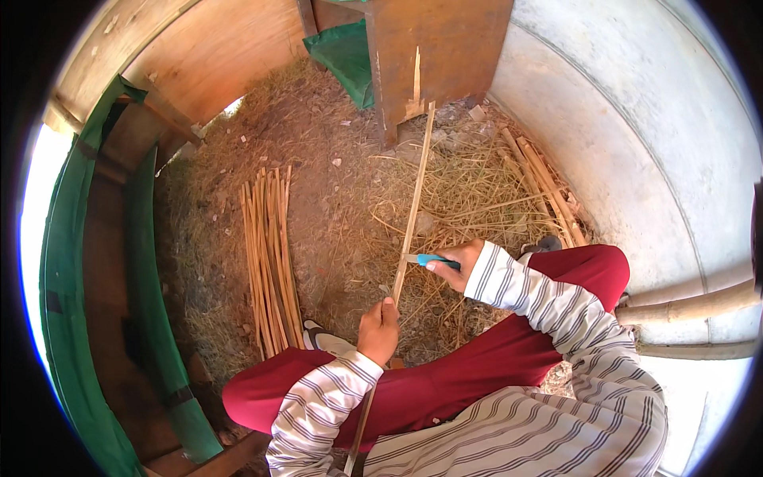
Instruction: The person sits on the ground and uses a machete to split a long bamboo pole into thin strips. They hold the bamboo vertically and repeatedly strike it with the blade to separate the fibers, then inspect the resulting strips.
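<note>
A long, pale bamboo strip (416, 195) runs from near the brown board at the far side, back between my knees. My left hand (377, 332) is closed around it just above my lap. In my right hand (459, 266) is a knife with a blue handle (435, 261). Its blade points left and meets the strip's right edge, a little beyond my left hand. On the ground to the left lies a bundle of similar bamboo strips (270, 254). Curly shavings (485, 183) cover the ground to the right of the held strip.
More split bamboo pieces (548, 191) lie along the pale curved wall (620, 135) at right. A brown wooden board (441, 56) stands ahead, with green sheeting (346, 60) beside it. A green-edged wooden frame (143, 302) lines the left. Bamboo poles (691, 306) jut in at right.
</note>
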`<state>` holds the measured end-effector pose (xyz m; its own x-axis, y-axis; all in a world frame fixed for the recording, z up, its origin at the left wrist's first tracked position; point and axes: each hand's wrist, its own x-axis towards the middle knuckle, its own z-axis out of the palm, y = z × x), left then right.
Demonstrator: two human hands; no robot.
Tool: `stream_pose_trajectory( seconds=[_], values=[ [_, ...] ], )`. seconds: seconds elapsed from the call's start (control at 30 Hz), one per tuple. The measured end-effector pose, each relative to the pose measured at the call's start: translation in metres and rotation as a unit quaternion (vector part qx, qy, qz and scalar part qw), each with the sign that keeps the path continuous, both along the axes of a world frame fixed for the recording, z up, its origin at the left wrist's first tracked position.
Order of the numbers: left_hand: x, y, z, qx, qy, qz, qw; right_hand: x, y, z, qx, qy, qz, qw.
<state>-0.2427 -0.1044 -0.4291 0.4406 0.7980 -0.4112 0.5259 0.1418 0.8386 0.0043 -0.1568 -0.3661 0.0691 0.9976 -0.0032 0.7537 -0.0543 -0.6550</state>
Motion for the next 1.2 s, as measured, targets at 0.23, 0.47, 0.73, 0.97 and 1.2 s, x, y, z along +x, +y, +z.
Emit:
stream_pose_trajectory(
  seconds=[0.23, 0.47, 0.73, 0.97, 1.2],
  values=[
    [0.009, -0.009, 0.023, 0.166, 0.056, -0.026, 0.984, -0.003, 0.011, -0.009, 0.016, -0.056, 0.002, 0.998],
    [0.003, -0.012, 0.021, 0.136, 0.073, -0.05, 0.987, -0.005, 0.023, 0.001, -0.057, -0.145, -0.063, 0.986],
    [-0.001, -0.03, 0.013, 0.148, 0.058, -0.078, 0.984, 0.059, 0.064, -0.028, -0.222, -0.135, -0.21, 0.943],
    [-0.019, -0.038, 0.024, 0.123, 0.039, -0.124, 0.984, 0.168, 0.063, -0.043, -0.152, -0.163, -0.378, 0.899],
    [-0.005, 0.0, 0.012, 0.165, 0.036, -0.044, 0.985, 0.011, 0.016, 0.001, -0.029, 0.067, -0.088, 0.993]
  ],
)
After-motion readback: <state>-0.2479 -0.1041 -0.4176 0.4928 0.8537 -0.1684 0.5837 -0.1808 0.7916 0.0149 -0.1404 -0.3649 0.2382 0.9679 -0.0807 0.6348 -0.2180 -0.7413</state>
